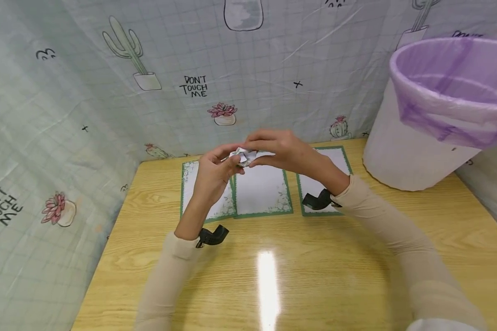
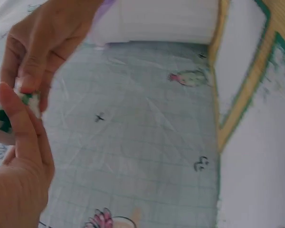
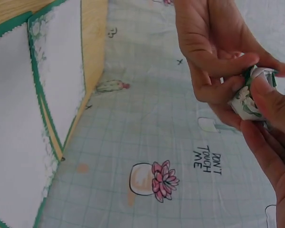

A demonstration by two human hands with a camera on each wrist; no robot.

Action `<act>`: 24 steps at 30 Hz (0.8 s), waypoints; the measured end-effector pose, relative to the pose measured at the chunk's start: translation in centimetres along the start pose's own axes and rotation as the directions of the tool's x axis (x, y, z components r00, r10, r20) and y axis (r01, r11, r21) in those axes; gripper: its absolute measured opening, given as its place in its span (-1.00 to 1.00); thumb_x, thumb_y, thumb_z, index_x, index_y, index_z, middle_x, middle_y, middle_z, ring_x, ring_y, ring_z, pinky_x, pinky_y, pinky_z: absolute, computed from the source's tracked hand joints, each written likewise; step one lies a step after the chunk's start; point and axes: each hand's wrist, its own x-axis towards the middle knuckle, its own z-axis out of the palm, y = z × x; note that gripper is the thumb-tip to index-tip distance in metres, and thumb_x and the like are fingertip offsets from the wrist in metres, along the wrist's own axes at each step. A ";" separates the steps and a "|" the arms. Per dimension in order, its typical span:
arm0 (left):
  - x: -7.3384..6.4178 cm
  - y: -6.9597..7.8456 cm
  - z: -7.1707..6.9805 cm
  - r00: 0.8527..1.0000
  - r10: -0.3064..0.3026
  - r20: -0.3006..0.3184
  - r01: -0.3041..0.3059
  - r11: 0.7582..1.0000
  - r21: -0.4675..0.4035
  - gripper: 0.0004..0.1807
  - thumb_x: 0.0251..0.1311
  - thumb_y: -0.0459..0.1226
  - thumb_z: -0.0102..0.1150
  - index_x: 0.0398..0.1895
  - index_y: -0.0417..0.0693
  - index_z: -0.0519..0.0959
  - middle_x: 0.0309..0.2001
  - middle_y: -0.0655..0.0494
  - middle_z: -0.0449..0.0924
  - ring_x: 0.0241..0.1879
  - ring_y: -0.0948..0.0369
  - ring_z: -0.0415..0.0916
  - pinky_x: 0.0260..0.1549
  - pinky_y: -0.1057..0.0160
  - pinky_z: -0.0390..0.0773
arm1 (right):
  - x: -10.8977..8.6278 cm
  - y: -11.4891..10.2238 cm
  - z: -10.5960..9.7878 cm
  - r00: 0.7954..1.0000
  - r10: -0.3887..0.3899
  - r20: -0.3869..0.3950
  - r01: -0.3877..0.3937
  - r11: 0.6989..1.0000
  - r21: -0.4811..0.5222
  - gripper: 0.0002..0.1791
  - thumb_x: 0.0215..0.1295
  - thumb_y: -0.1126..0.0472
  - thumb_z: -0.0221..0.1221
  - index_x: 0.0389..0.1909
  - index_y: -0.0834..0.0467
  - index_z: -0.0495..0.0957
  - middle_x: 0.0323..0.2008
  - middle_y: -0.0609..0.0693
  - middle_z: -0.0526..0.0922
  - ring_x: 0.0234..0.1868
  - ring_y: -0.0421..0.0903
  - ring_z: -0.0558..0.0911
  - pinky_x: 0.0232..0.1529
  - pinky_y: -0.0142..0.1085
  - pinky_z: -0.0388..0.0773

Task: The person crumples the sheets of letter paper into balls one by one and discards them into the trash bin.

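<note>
A crumpled ball of paper (image 1: 243,156), white with green printed patches, is held between both hands above the table. My left hand (image 1: 216,171) grips it from the left, thumb in front and fingers behind. From the right, my right hand (image 1: 282,149) pinches the same ball with thumb and fingers. The right wrist view shows the paper ball (image 3: 249,102) up close, its folds and leafy print squeezed among the fingers. In the left wrist view the fingers cover much of the ball (image 2: 4,124).
Below the hands, three green-bordered paper sheets lie on the wooden table (image 1: 232,271): a left sheet (image 1: 215,209), a middle sheet (image 1: 261,193) and a right sheet (image 1: 331,158). A white bin (image 1: 410,142) with a purple liner (image 1: 451,115) stands at the right. Behind hangs a cactus-print curtain (image 1: 265,69).
</note>
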 end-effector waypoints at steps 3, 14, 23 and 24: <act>0.3 0.4 0.4 1.000 -0.031 0.005 0.030 0.999 0.030 -0.55 0.15 -0.28 0.24 0.09 -0.34 0.50 -0.13 -0.12 0.54 -0.29 0.11 0.57 -0.39 0.24 0.66 | 0.1 0.0 -0.1 1.000 0.001 -0.027 -0.001 1.000 -0.010 -0.52 0.02 0.30 0.37 0.04 0.22 0.59 -0.08 0.09 0.59 -0.12 -0.10 0.62 -0.11 -0.36 0.59; 1.0 0.1 0.9 0.999 -0.020 -0.051 0.025 0.996 0.089 -0.73 0.20 -0.38 0.20 -0.05 -0.33 0.56 -0.23 -0.07 0.65 -0.18 0.12 0.58 -0.09 0.21 0.60 | 0.2 0.1 -0.3 0.996 -0.004 -0.084 0.001 0.999 -0.041 -0.63 -0.04 0.38 0.39 -0.12 0.18 0.66 -0.22 0.05 0.59 -0.23 -0.12 0.63 -0.22 -0.40 0.60; 1.9 0.6 1.5 0.998 0.013 -0.058 -0.007 0.995 0.099 -0.92 0.18 -0.33 0.23 -0.34 -0.19 0.63 -0.32 0.01 0.60 -0.46 0.25 0.44 -0.39 0.42 0.48 | 0.1 0.0 -0.4 0.985 0.070 -0.160 -0.066 0.997 0.030 -0.67 -0.08 0.31 0.42 -0.20 0.16 0.69 -0.28 0.00 0.65 -0.26 -0.16 0.65 -0.24 -0.43 0.58; 1.8 0.8 1.5 0.999 -0.001 -0.035 0.004 0.995 0.099 -0.90 0.18 -0.32 0.24 -0.32 -0.19 0.63 -0.32 0.02 0.60 -0.47 0.26 0.42 -0.41 0.42 0.47 | 0.0 -0.1 -0.5 0.983 0.080 -0.164 -0.072 0.996 0.052 -0.66 -0.09 0.32 0.42 -0.19 0.17 0.69 -0.28 0.00 0.65 -0.27 -0.15 0.65 -0.24 -0.44 0.57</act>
